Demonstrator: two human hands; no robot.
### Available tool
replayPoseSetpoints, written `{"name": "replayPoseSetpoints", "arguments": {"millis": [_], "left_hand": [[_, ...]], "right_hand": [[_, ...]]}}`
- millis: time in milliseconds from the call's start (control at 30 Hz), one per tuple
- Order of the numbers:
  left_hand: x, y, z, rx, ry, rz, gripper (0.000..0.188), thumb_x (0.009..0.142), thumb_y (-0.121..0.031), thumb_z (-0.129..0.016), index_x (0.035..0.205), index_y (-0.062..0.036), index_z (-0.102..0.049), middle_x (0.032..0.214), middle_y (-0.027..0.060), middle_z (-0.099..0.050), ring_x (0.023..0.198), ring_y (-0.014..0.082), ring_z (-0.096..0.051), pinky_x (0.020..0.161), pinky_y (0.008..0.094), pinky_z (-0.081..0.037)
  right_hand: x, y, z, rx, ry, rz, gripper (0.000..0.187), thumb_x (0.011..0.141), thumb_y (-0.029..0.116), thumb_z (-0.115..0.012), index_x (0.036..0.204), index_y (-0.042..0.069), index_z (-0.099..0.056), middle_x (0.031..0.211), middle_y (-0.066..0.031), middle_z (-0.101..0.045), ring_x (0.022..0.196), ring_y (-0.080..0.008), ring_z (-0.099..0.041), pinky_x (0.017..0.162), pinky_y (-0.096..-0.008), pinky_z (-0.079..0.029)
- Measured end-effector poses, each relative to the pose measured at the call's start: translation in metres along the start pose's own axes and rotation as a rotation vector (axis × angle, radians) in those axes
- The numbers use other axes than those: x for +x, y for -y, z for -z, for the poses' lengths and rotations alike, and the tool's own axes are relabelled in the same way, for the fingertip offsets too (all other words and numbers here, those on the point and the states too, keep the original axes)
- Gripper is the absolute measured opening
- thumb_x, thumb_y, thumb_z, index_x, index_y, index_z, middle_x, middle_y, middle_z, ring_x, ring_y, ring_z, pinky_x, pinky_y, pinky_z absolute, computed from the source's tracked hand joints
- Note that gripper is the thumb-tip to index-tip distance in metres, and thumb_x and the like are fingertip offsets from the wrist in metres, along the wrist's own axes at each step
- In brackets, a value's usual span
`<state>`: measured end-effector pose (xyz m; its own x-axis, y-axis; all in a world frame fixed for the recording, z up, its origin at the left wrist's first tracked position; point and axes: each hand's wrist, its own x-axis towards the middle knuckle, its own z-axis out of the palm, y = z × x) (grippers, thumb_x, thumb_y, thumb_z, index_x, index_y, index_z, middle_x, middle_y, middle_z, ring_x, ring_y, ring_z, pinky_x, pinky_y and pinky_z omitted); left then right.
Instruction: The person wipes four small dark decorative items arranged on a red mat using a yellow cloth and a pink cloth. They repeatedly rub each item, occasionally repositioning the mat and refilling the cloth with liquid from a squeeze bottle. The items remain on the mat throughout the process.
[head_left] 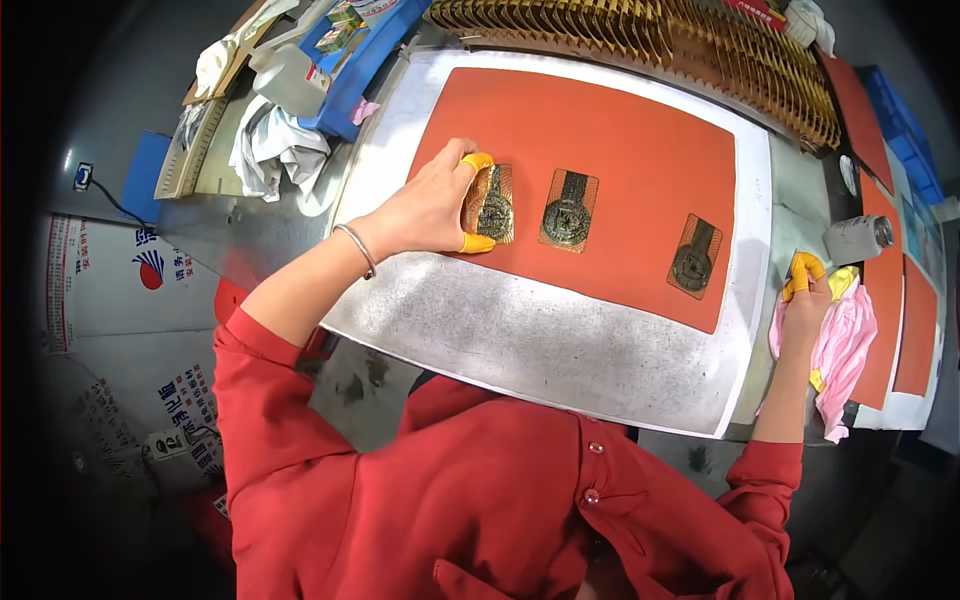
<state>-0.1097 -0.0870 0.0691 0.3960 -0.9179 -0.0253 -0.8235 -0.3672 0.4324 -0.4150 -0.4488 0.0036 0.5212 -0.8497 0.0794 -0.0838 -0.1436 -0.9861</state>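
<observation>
My left hand [425,205], with yellow finger cots on its thumb and a fingertip, spans a small gold rectangular plate [494,208] bearing a dark round emblem, gripping it at its top and bottom ends. The plate lies on an orange-red sheet [620,130]. Two similar plates rest on that sheet: one in the middle [568,212], another farther right [694,258]. At the right, my right hand [808,300] is closed beside a crumpled pink cloth [845,335]. Its fingers wear yellow cots too, and whatever they pinch is too small to name.
A row of gold, fin-like plates [650,40] stands along the back. Right of the sheet lies a clear bottle [858,238]. At the left are a blue bin [370,75], a translucent jug [290,80] and a white rag [280,150]. A white board [540,340] borders the sheet.
</observation>
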Motion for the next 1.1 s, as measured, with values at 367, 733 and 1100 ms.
{"name": "replayPoseSetpoints", "arguments": {"millis": [367,733,1100], "left_hand": [[0.033,-0.028,0.039,0.136,-0.098,-0.134,0.088,0.057,-0.029,-0.077,0.129,0.001,-0.037,0.124,0.0204,-0.042,0.115,0.0375,-0.041,0.099,0.0418,-0.033],[0.294,-0.087,0.056,0.485,-0.064,-0.32,0.086,0.064,-0.047,-0.068,0.126,0.0066,-0.041,0.115,0.0222,-0.05,0.11,0.034,-0.045,0.096,0.0385,-0.036],[0.31,-0.123,0.059,0.109,0.124,-0.339,0.1,0.06,-0.028,-0.083,0.136,0.0034,-0.025,0.134,0.0237,-0.04,0.125,0.0296,-0.039,0.104,0.0352,-0.032]], "right_hand": [[-0.002,0.0,-0.004,0.033,0.013,-0.059,0.008,0.085,0.009,-0.061,0.091,0.003,-0.062,0.067,0.0022,-0.053,0.052,-0.004,-0.043,0.046,-0.0176,-0.031],[0.0,0.003,0.007,0.124,0.018,-0.041,0.01,0.085,0.011,-0.062,0.089,0.002,-0.062,0.067,0.0012,-0.054,0.054,-0.0056,-0.045,0.048,-0.0204,-0.034],[0.0,0.011,0.005,0.107,0.032,-0.034,0.01,0.085,0.011,-0.062,0.088,0.002,-0.062,0.065,0.003,-0.052,0.054,-0.0042,-0.045,0.049,-0.0195,-0.033]]}}
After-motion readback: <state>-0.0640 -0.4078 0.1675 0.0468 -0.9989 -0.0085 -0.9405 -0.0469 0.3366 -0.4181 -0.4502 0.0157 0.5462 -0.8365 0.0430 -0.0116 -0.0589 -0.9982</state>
